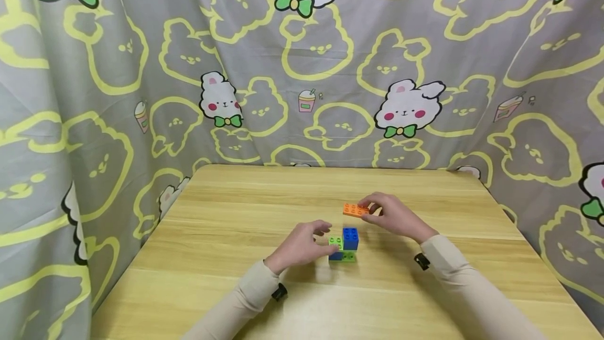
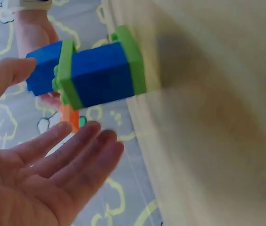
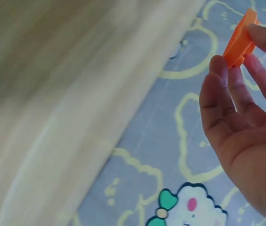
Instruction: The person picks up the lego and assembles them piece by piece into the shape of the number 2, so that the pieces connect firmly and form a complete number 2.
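A small stack of toy building bricks stands on the wooden table. Its lowest layer is a flat green brick, with a blue brick over it. Another flat green brick comes above that, topped by a second blue brick. My left hand is around the stack's left side, fingers spread; whether the thumb touches it, I cannot tell. Behind the stack and above the table, my right hand pinches a flat orange brick between thumb and fingers. The right wrist view shows this orange brick edge-on.
The wooden table extends around the stack on all sides. A grey curtain with yellow outlines and cartoon bunnies hangs behind the far edge and along both sides.
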A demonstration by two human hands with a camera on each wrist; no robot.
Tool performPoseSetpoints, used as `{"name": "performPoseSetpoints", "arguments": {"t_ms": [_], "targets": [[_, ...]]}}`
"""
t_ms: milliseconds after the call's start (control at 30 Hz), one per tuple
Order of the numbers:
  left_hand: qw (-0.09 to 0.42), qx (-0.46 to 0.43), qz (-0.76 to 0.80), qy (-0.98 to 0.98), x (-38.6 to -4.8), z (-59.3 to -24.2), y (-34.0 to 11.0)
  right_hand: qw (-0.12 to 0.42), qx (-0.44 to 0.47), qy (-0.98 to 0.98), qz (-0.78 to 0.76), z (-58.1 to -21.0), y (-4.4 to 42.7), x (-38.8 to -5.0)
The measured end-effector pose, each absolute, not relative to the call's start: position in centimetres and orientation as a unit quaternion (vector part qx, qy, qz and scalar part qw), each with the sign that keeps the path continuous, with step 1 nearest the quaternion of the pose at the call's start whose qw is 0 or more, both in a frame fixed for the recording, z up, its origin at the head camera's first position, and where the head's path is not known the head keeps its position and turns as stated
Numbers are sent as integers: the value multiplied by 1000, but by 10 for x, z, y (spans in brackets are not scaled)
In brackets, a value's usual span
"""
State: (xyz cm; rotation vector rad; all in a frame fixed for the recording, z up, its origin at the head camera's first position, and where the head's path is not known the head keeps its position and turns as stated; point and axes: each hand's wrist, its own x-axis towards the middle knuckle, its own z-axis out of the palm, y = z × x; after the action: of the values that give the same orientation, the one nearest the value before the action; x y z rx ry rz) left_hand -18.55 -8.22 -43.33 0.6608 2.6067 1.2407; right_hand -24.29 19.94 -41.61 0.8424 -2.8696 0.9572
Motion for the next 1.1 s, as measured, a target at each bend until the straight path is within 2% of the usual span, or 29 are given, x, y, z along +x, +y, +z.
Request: {"name": "performPoseSetpoints", "arguments": {"t_ms": [100, 300, 400, 733, 1100], "targets": [[49, 214, 428, 877, -186, -425, -85, 12, 272, -911, 310, -410, 198, -238], [-65, 211, 435, 873, -184, -410, -86, 40, 283, -907, 310, -398, 193, -224], [-92, 221, 437, 867, -183, -406, -84, 54, 290, -903, 312, -390, 188, -215], [-77, 238, 452, 856, -182, -413, -78, 72, 330, -886, 318, -384, 177, -191], [-17, 240, 436, 867, -180, -416, -78, 47, 324, -883, 338, -398, 172, -185]]}}
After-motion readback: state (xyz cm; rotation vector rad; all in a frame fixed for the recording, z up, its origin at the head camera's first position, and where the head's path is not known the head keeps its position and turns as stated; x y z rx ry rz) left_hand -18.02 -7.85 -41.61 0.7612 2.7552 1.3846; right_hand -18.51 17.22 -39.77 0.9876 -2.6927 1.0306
